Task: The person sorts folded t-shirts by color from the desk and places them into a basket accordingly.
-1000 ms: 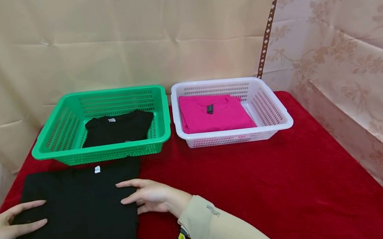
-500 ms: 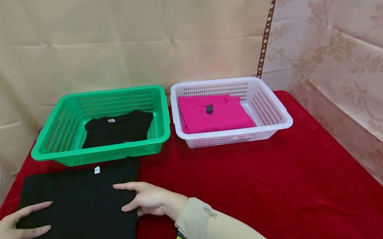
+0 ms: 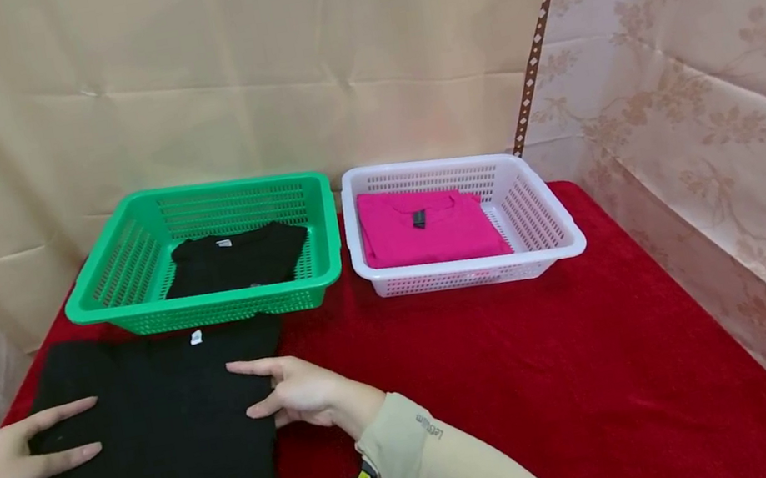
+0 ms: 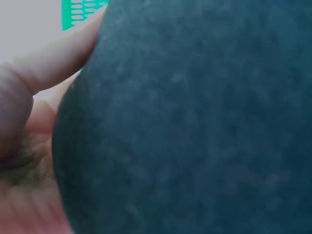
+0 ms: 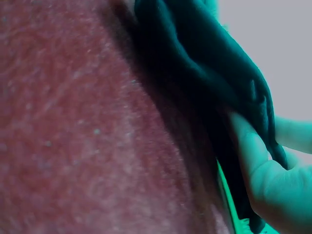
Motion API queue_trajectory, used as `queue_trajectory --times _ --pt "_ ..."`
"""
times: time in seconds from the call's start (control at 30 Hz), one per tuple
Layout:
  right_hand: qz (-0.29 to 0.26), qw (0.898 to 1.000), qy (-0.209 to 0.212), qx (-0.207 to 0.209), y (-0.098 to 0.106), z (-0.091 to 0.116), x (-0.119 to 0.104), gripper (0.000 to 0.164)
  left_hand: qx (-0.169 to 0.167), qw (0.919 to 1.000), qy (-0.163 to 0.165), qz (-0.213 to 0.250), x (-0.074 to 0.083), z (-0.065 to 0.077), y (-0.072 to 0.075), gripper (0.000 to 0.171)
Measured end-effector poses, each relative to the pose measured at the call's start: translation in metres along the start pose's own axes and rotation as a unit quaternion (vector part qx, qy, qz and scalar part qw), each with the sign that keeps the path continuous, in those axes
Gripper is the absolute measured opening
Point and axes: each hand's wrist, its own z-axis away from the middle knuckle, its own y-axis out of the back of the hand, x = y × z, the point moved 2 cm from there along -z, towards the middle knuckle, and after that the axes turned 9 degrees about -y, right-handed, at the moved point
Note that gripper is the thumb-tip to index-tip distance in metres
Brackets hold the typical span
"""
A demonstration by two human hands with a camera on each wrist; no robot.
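Note:
A folded black T-shirt [image 3: 174, 443] with a small white neck label lies at the left front, close to the green basket. My left hand [image 3: 0, 476] holds its left side, thumb and a finger on top; the other fingers are hidden in the head view. On the opposite side my right hand [image 3: 302, 392] pinches the right edge. In the right wrist view, fingers [image 5: 248, 151] reach under the black cloth [image 5: 214, 63], whose edge stands off the red cover. Dark cloth [image 4: 190, 126] fills most of the left wrist view, beside the left hand [image 4: 39, 97].
Behind the shirt stands a green basket [image 3: 212, 308] containing another folded black T-shirt [image 3: 238, 261]. To its right, a white basket [image 3: 479, 269] holds a folded pink T-shirt [image 3: 431, 235]. A red cloth [image 3: 529, 384] covers the table; curtains [image 3: 211, 73] hang behind and at the sides.
The right fingers have closed in on the shirt's edge. My left hand has shifted slightly, and the shirt's far left corner sits a little higher in the view. The baskets stay in place.

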Motion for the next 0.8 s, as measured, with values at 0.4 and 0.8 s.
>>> queue_trajectory --times 0.4,0.8 --pt "0.01 0.999 0.033 -0.012 0.0 0.023 -0.012 0.062 0.081 0.9938 0.021 0.074 0.022 0.013 0.017 0.087" --pt "0.022 0.996 0.088 -0.021 0.002 0.053 -0.036 0.061 0.191 0.977 -0.054 0.079 0.042 0.02 0.023 0.081"
